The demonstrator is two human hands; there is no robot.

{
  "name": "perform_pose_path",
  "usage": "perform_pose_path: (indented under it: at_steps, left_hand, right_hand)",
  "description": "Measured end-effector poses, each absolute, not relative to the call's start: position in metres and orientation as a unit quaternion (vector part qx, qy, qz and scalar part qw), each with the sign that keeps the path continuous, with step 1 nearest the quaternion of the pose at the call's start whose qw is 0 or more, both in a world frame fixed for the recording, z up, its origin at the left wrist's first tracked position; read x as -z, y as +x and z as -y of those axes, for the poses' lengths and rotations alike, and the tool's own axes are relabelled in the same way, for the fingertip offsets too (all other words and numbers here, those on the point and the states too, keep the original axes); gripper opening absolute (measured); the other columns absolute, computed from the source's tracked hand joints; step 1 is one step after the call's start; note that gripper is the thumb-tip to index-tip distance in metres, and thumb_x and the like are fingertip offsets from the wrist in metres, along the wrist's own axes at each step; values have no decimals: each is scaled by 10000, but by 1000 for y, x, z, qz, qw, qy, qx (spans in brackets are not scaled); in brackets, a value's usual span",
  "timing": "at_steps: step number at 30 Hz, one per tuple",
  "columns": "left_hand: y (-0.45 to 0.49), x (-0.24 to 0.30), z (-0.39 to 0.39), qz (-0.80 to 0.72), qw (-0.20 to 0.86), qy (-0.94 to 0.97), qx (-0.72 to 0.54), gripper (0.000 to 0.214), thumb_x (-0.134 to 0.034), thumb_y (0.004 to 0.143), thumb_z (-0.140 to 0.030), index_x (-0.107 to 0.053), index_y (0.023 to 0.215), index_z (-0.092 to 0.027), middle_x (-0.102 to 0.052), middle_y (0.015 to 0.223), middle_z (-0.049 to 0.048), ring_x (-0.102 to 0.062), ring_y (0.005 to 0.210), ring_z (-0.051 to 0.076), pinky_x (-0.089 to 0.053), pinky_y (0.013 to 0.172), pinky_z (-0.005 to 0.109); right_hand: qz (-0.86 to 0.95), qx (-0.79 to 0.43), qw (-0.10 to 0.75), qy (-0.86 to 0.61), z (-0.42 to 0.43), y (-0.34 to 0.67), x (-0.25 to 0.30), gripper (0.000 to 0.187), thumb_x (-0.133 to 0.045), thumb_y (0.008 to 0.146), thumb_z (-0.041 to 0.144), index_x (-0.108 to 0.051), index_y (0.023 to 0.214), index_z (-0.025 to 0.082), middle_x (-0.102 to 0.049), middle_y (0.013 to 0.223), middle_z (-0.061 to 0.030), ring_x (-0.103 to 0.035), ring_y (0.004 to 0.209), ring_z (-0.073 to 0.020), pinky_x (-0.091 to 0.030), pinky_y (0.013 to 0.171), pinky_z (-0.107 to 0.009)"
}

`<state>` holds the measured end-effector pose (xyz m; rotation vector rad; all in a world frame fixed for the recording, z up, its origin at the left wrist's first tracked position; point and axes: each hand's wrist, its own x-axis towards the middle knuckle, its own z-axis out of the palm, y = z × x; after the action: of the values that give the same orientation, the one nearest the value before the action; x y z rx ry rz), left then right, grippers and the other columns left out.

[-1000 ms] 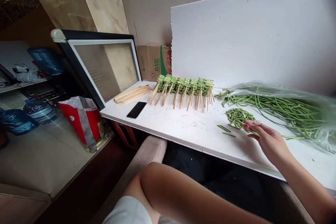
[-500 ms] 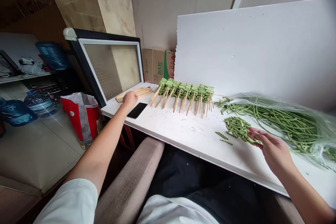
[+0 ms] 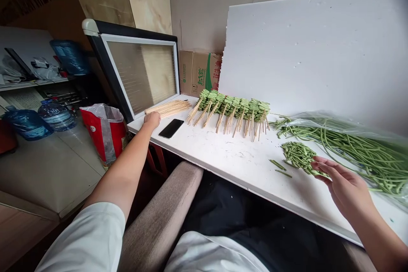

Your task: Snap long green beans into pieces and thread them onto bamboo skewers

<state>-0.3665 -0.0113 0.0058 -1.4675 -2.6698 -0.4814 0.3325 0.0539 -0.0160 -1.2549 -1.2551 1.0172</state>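
A black phone (image 3: 171,128) is set between the left hand (image 3: 152,120), fingers together at bamboo skewers (image 3: 168,108), and the right hand (image 3: 342,187), fingers apart beside chopped long beans (image 3: 298,157).

The chopped long beans (image 3: 298,157) are a mottled mid-green; the skewered bean stacks (image 3: 234,107) show the same green, flecked paler at the cut ends; the bamboo skewers (image 3: 167,108) are pale straw; the smartphone (image 3: 171,128) is glossy black; the foam board (image 3: 302,51) is plain white; the carton (image 3: 194,72) is tan with a green swoosh and red characters; the bag (image 3: 103,136) is bright red with a grey stripe; the wall panel (image 3: 146,0) is beige, cloudily marbled with brown.
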Motion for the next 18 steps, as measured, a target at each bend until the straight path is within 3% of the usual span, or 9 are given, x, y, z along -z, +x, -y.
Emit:
perform_pose_path:
  at_steps: [6,11,18]
  left_hand:
    - [-367,-2,6,879,20,-465,104,170,-722,840,-247,-743,938,-109,-763,1018,194,-664,972,286,-494,920,352]
    - [-364,1,1,873,41,-477,96,140,-690,888,-251,-699,847,-117,-737,1006,204,-662,1036,349,-490,970,435]
    - [-362,0,-5,872,60,-480,78,268,-703,883,-309,-603,682,-161,-719,908,183,-674,1066,386,-500,972,470]
  right_hand:
    - [537,-411,512,-529,-58,335,25,337,-797,775,558,-781,1001,307,-771,1189,-86,-679,1220,-415,-607,920,-537]
    - [572,-396,487,-528,-50,333,16,386,-767,813,558,-781,1050,253,-770,1220,-90,-704,1141,-322,-593,825,-398]
    - [584,-390,480,-526,-45,332,10,404,-767,822,568,-792,1059,242,-792,1134,-95,-715,1100,-309,-574,786,-370]
